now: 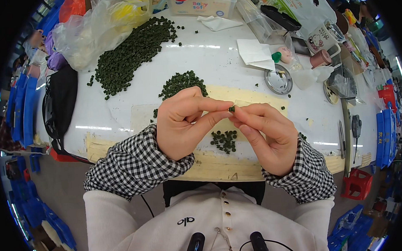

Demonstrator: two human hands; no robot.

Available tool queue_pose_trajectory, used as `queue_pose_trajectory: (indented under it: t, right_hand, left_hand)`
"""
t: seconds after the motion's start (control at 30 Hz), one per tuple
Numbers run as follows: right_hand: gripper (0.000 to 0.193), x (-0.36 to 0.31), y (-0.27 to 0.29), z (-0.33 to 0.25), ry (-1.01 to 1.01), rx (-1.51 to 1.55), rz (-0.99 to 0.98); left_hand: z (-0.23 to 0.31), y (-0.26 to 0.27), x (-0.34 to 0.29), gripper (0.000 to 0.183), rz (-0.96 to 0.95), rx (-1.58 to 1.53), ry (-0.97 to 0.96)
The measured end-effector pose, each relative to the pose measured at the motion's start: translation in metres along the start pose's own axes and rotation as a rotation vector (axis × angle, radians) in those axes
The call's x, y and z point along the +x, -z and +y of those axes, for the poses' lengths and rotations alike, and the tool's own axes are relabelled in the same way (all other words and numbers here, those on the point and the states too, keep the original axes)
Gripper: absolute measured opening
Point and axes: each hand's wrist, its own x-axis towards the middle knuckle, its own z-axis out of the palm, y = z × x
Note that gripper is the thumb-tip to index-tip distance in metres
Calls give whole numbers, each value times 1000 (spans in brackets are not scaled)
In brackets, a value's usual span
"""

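tiny green piece (231, 109) up in the fingertips, right at the centre of the frame!
the left hand (179, 126) has thumb and forefinger clamped on it; the right hand (276, 138) meets it from the other side, fingertips bunched close, but the overlap is such that i cannot tell whether they clamp it too. it's held above the table (207, 63), probably because something this small wants a clear look from above. just below the hands sits a small cluster (224, 141) of similar pieces, a middling heap (182, 83) lies beyond the left hand, and the big heap (132, 57) fills the upper left, likely kept back for elbow room. checked cuffs (133, 163) wrap both forearms, perhaps sparing the pale sleeves.
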Motion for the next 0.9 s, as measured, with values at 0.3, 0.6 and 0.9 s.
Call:
queue_pose_trajectory:
  t: [0.3,0.6,0.9]
  right_hand:
    - [31,0,1,1,61,-68,-34]
    - [32,2,5,-2,78,-131,-42]
    - [32,2,6,-2,55,-120,-46]
  left_hand:
    - [-1,-1,-2,22,-14,-68,16]
    - [2,1,2,20,-35,-114,86]
    - [1,1,3,21,-44,-85,55]
